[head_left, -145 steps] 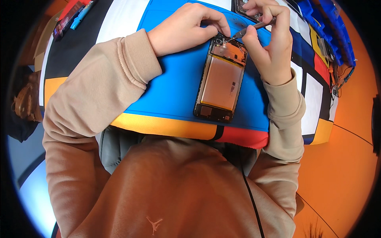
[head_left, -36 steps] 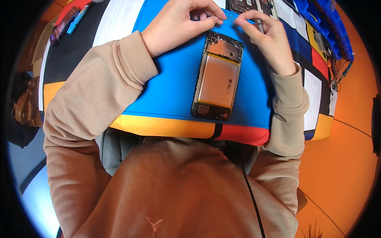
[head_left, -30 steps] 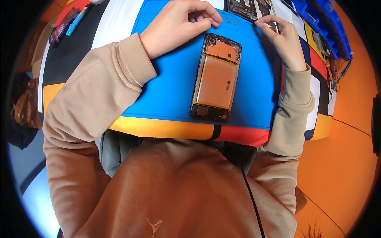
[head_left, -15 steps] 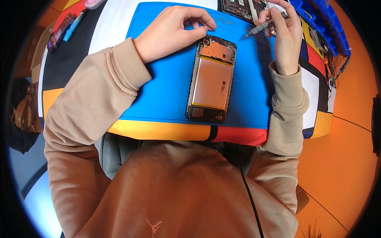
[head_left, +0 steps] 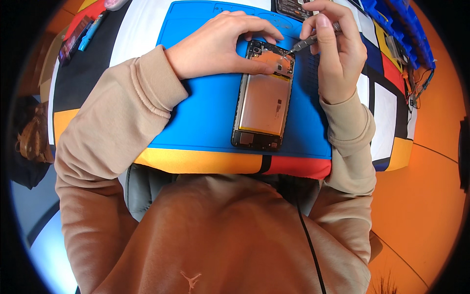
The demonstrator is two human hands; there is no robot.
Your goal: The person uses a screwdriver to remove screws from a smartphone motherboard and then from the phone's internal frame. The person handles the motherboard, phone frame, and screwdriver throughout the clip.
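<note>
An opened smartphone point(head_left: 262, 105) lies on a blue work mat point(head_left: 200, 122), its battery and upper circuit board bare. My left hand point(head_left: 215, 46) holds the phone's upper part, the thumb across the board below the camera and the fingers bent near the top edge. In my right hand point(head_left: 338, 54) is a slim grey precision screwdriver point(head_left: 307, 43), pinched between thumb and fingers. Its tip points down and left at the board's upper right; whether it touches is too small to tell.
Beyond the mat's far edge lies another dark phone part point(head_left: 293, 9), partly cut off. Blue bins point(head_left: 406, 36) stand far right, with loose wires point(head_left: 417, 90) beside them. A light-blue marker point(head_left: 91, 35) and a dark box point(head_left: 73, 41) rest far left.
My right hand has brought the screwdriver left and down to the phone's board. My left hand has shifted right, its thumb now lying over the board. The phone has barely moved.
</note>
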